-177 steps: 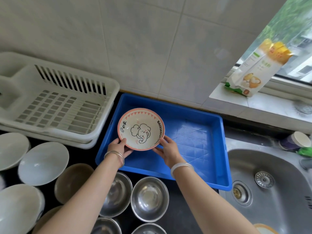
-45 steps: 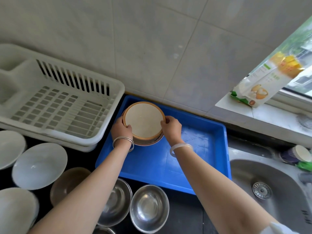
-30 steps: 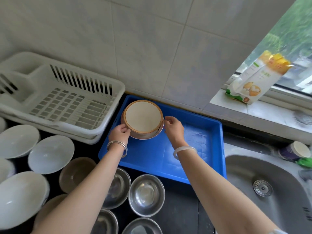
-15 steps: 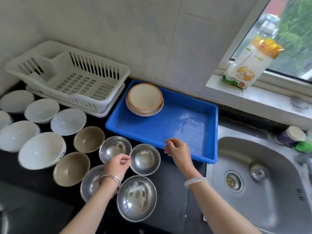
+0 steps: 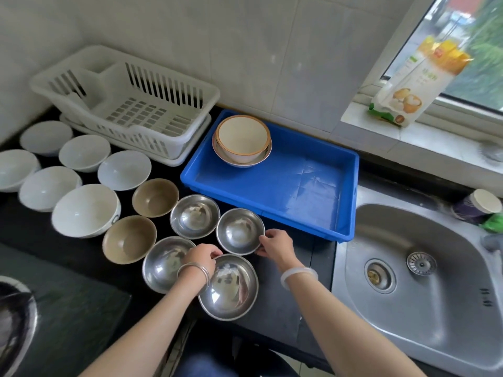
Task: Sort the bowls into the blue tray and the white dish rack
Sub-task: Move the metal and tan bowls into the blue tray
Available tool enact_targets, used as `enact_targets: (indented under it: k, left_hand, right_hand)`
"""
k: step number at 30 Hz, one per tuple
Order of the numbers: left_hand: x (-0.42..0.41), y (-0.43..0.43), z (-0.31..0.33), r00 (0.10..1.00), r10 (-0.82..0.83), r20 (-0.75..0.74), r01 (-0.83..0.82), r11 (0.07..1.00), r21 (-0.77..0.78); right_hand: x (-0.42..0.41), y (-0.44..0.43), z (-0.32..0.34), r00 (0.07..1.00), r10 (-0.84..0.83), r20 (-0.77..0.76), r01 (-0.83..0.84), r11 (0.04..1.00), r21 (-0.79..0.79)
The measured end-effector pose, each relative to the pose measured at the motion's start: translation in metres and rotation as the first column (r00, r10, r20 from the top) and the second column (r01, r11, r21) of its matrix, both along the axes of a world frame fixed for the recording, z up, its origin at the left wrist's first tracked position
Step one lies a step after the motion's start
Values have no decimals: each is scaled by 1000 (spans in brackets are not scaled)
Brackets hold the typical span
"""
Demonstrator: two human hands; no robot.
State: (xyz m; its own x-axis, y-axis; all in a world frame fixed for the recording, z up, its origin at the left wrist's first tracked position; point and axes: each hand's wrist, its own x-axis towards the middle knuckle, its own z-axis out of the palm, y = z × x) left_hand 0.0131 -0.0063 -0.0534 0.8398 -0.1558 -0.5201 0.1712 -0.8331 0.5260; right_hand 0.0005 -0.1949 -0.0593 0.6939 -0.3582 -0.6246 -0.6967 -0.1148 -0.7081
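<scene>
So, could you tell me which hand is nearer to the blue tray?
The right hand: it sits just in front of the blue tray, at a steel bowl's rim. The left hand is farther back, among the steel bowls.

Shiny polished metal is seen in the steel bowls point(image 5: 240, 231) and sink point(image 5: 424, 295). Glossy smooth plastic forms the blue tray point(image 5: 299, 191); matt plastic, the white dish rack point(image 5: 130, 110).

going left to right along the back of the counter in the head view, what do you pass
white dish rack → blue tray, with the two nested bowls in its back left corner → sink → cup beside the sink at the far right
</scene>
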Motion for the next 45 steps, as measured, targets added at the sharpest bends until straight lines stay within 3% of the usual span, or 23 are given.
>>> enact_targets:
  k: [8, 15, 18, 21, 23, 25, 38, 45]
  left_hand:
    - [5, 1, -5, 1000, -1, -8, 1, 1000, -22]
    - [13, -12, -7, 986, 159, -54, -167, 963, -210]
    - [16, -17, -7, 955, 263, -138, -294, 902, -317]
    - [16, -21, -7, 869, 374, -325, -486, 768, -417]
    - [13, -24, -6, 795, 395, -461, -593, 666, -452]
    - [9, -25, -2, 754, 383, -533, -637, 624, -453]
    - [8, -27, 4, 769, 338, -543, -611, 641, -465]
    - [16, -23, 4, 784, 269, -560, -560, 695, -450]
  right_hand:
    - [-6, -12, 23, 999, -16, 51, 18, 999, -34]
    - [-20, -28, 49, 993, -12, 115, 21, 997, -73]
    - [-32, -34, 51, 994, -6, 106, 20, 992, -128]
    - [-40, -36, 49, 997, 1, 82, 12, 988, -154]
    - [-45, -35, 46, 998, 22, 51, -12, 983, -185]
    - [-49, -33, 42, 999, 38, 33, -30, 977, -209]
    - [-51, -26, 19, 999, -21, 39, 30, 967, -252]
    - [-55, -26, 4, 995, -98, 29, 102, 979, -177]
